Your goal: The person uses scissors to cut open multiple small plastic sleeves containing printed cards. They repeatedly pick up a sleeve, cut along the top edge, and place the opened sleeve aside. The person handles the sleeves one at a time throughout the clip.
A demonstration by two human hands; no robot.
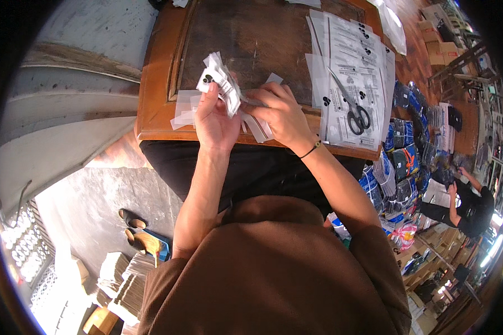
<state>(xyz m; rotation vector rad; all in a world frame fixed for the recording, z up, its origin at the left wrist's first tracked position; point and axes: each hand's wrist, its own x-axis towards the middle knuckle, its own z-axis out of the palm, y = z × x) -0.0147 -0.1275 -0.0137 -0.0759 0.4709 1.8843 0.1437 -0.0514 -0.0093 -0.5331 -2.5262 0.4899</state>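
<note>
My left hand (217, 128) is closed around a small bundle of white plastic slips (224, 92) with black print, held above the near edge of a wooden table. The thumb presses on the front of the bundle. Just right of it, my right hand (282, 114) has its fingers bent together in a pinch close to the bundle's edge. What lies between those fingertips is too small to make out. Cut clear plastic pieces (185, 106) lie on the tabletop under my left hand, and more strips (258, 129) stick out below my right hand.
Printed clear plastic sheets (341, 50) overlap at the table's right side, with black-handled scissors (356, 114) on top. The wooden table (156, 120) has a raised border. Blue wrapped packs (399, 134) are piled at the right, near another person (469, 204). Cardboard stacks (129, 282) stand at lower left.
</note>
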